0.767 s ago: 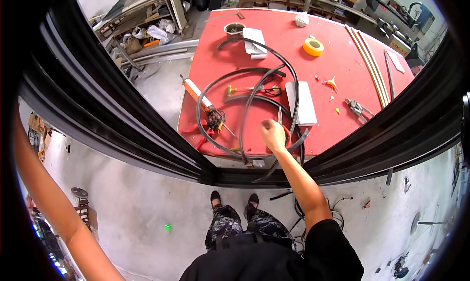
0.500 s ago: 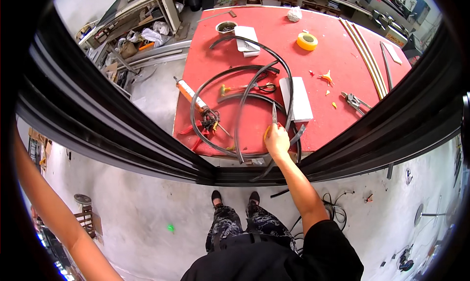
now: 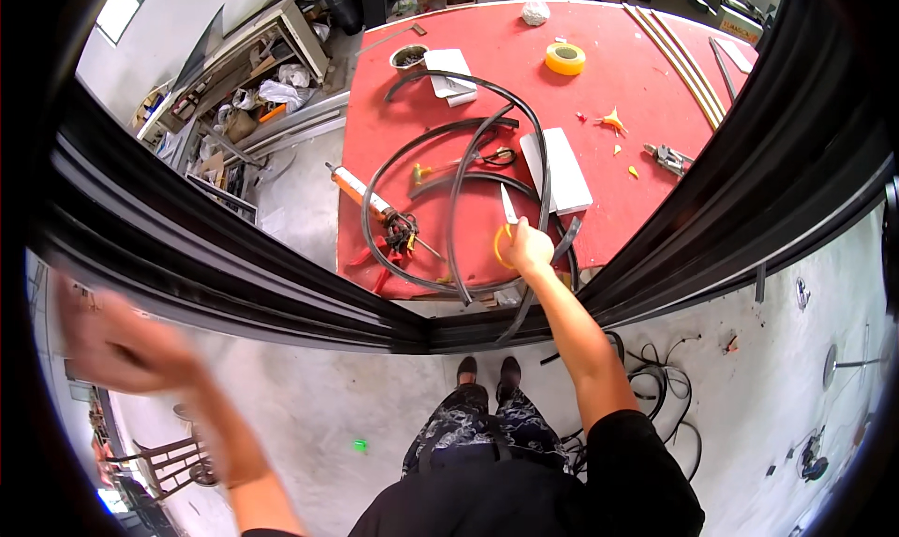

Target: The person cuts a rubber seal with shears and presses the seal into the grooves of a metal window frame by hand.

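Note:
My right hand [image 3: 531, 249] is closed around scissors [image 3: 507, 205] with yellow handles, their blades pointing away over the red table. Beside and beyond it, loops of black rubber strip [image 3: 456, 214] lie across the table, and one end hangs over the near edge. My left hand [image 3: 126, 345] is at the far left, near the left side of a large black frame [image 3: 253, 240]; motion blurs its fingers. The frame's corner lies between me and the table.
The red table [image 3: 393, 139] bears a caulking gun [image 3: 365, 192], white boxes [image 3: 567, 174], a yellow tape roll [image 3: 565, 58], pliers [image 3: 668, 158] and a bowl [image 3: 408, 59]. Black strip [image 3: 667, 387] lies coiled on the floor at right, and a stool [image 3: 173, 462] stands at left.
My left hand has come into view at the left, moving fast. My right hand still holds the scissors, now with their yellow handle loop showing more. The whole view has shifted slightly.

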`<state>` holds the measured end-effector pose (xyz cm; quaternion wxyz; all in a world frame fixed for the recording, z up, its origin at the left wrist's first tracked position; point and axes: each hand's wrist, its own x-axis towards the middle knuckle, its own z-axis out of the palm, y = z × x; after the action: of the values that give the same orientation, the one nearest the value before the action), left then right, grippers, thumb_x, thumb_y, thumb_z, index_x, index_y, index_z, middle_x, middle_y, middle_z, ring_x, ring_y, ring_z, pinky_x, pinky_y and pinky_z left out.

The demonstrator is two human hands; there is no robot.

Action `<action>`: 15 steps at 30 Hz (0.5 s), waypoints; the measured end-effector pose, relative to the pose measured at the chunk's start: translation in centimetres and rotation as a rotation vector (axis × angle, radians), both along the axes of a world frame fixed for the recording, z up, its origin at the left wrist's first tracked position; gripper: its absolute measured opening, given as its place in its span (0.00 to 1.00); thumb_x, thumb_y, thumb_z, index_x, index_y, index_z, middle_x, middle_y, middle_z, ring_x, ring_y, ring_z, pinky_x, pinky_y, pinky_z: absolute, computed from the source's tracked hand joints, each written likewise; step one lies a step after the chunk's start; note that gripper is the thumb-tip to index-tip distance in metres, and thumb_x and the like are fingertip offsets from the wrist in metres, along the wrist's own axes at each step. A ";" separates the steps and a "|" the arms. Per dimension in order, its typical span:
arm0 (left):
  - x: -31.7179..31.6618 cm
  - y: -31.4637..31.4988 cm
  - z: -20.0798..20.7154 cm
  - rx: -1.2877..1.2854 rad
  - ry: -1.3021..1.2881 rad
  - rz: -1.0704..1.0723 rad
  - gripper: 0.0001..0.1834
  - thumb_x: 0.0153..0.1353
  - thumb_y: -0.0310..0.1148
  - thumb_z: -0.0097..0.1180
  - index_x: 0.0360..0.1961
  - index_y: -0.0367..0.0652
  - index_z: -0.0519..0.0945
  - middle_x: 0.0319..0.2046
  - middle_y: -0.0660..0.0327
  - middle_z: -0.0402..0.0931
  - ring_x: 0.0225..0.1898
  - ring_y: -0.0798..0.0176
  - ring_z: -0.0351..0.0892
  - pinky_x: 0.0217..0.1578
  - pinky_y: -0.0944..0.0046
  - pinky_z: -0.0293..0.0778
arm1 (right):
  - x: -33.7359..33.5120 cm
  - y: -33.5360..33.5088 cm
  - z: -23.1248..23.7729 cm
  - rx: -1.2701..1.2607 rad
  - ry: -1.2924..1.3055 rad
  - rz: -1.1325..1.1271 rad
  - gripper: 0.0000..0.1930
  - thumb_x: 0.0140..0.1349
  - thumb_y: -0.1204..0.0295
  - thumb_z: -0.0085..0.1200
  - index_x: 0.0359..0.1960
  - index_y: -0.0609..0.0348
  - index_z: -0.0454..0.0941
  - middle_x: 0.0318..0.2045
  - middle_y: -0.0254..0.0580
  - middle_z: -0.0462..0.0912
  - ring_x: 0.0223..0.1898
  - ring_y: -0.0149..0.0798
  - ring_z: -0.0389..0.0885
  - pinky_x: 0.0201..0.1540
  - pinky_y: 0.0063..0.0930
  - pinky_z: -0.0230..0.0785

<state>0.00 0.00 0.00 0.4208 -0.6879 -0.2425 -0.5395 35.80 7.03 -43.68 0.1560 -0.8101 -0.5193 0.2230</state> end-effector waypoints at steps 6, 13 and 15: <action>6.3 -0.8 -28.7 -1.177 0.245 -0.005 0.34 0.54 0.28 0.64 0.64 0.46 0.70 0.59 0.54 0.70 0.64 0.49 0.67 0.65 0.49 0.61 | 0.2 -8.0 6.1 0.362 1.138 -0.045 0.27 0.58 0.71 0.62 0.61 0.59 0.72 0.29 0.37 0.81 0.30 0.31 0.79 0.34 0.24 0.73; 8.0 2.3 -43.6 -1.183 0.397 -0.140 0.29 0.47 0.32 0.70 0.53 0.52 0.77 0.58 0.59 0.73 0.67 0.53 0.65 0.69 0.47 0.53 | -2.0 -22.5 11.4 0.326 1.432 -0.354 0.24 0.64 0.72 0.59 0.61 0.59 0.68 0.18 0.32 0.70 0.14 0.28 0.69 0.16 0.23 0.61; 10.4 3.1 -41.4 -1.242 0.351 -0.290 0.21 0.50 0.28 0.66 0.47 0.48 0.77 0.54 0.61 0.76 0.66 0.55 0.68 0.69 0.46 0.55 | -3.0 -25.4 11.1 0.273 1.381 -0.458 0.21 0.64 0.70 0.59 0.58 0.56 0.71 0.19 0.32 0.71 0.13 0.26 0.68 0.15 0.21 0.60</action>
<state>10.36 3.14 -41.44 -0.0979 -0.9059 -0.3415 -0.2304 32.80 -18.35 -32.55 0.5893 -0.5468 -0.1440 0.5771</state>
